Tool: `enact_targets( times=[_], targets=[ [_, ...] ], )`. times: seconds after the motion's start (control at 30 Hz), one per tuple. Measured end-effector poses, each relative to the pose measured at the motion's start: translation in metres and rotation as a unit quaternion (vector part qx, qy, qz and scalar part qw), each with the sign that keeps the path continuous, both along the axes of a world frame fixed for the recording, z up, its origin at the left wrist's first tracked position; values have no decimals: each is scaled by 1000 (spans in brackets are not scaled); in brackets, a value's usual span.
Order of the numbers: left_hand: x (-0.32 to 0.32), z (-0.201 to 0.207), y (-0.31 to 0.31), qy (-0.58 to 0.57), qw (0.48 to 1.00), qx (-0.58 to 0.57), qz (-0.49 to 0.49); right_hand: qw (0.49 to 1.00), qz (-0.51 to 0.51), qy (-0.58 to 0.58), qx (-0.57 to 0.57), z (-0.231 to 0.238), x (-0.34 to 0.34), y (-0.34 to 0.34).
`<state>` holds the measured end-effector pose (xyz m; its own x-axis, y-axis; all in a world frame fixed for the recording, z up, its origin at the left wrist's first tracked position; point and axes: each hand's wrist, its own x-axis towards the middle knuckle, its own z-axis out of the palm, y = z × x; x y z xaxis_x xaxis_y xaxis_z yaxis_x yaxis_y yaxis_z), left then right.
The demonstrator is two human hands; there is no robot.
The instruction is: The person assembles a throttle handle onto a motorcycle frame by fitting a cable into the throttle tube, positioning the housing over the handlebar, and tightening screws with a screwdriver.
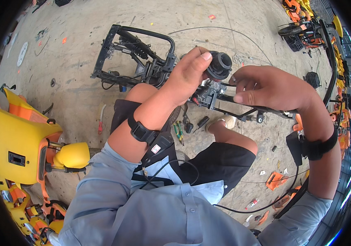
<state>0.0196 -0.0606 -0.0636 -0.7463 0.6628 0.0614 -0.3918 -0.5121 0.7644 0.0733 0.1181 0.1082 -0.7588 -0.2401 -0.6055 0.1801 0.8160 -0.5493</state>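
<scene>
My left hand [192,71] is closed around a black round part with a ribbed collar and a hollow opening [220,65], held up above the frame. My right hand [272,88] hovers just right of it, fingers loosely curled and the thumb apart from them. A small shiny bit shows at its index fingertip; whether the hand touches it is unclear. Beneath both hands lies a black tubular vehicle frame [142,30] with a shock absorber [134,45] and a grey metal engine [208,92], partly hidden by my hands and leg.
Green-handled pliers [178,133] and a red-handled tool [101,119] lie on the concrete floor by my legs. A yellow and orange vehicle body [23,143] stands at the left. An orange scrap [276,180] lies at the right. A thin cable [241,33] curves beyond the frame.
</scene>
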Motion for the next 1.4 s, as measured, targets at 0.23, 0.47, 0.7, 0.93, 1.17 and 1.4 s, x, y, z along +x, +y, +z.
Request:
enact_targets(
  times=[0.23, 0.47, 0.7, 0.93, 1.17, 1.4],
  targets=[
    [3, 1, 3, -21, 1000, 7, 2, 986, 36, 140, 81, -9, -2, -13],
    [7, 1, 6, -28, 997, 67, -25, 981, 2, 174, 82, -13, -1, -12],
    [17, 17, 2, -31, 999, -27, -31, 953, 107, 254, 127, -21, 5, -17],
    [15, 15, 2, -171, 978, 81, -90, 942, 107, 298, 107, -18, 10, -32],
    [7, 16, 0, -194, 969, 99, -114, 942, 103, 295, 122, -17, 11, -36],
    [5, 14, -3, -195, 968, 99, -120, 949, 101, 289, 82, -18, 10, -31]
  ],
)
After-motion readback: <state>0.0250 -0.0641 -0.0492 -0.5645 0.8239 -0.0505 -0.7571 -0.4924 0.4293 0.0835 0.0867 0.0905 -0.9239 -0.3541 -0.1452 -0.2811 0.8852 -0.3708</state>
